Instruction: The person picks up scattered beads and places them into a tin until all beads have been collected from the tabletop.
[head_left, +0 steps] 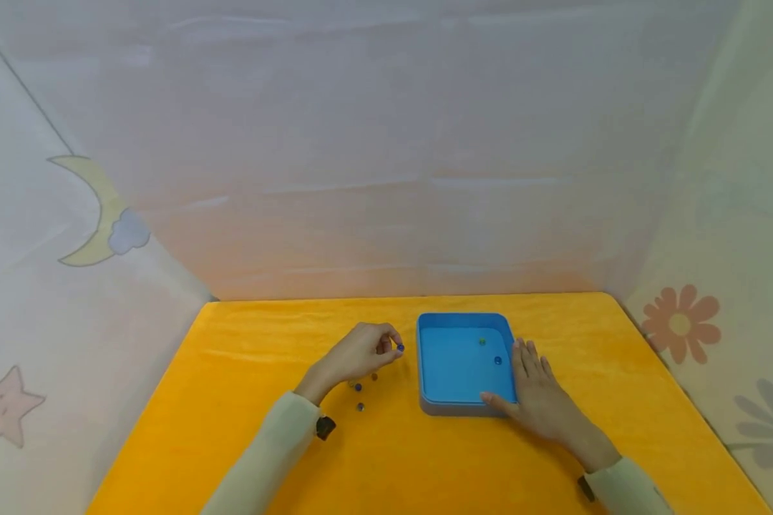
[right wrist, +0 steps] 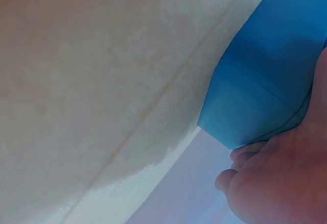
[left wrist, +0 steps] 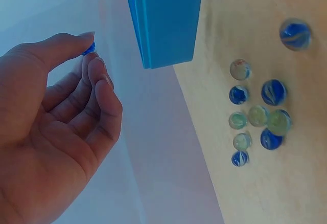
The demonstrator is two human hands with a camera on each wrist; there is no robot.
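Observation:
Between thumb and fingertips my left hand (head_left: 363,350) pinches a blue marble (head_left: 401,347), held up just left of a square blue tray (head_left: 428,409). In the left wrist view the same marble (left wrist: 89,49) peeks out between thumb and forefinger. Inside the tray lie a green marble (head_left: 482,342) and a dark blue marble (head_left: 498,360). My right hand (head_left: 544,400) rests against the tray's right side, fingers extended along the wall and thumb over the front rim. In the right wrist view the palm (right wrist: 286,178) is beside the tray's outer wall (right wrist: 255,96).
Several loose marbles, among them a blue one (left wrist: 274,92) and a pale green one (left wrist: 279,122), lie on the yellow cloth (head_left: 386,465) below my left hand. A printed fabric wall (head_left: 386,214) stands behind the table, with more fabric at both sides.

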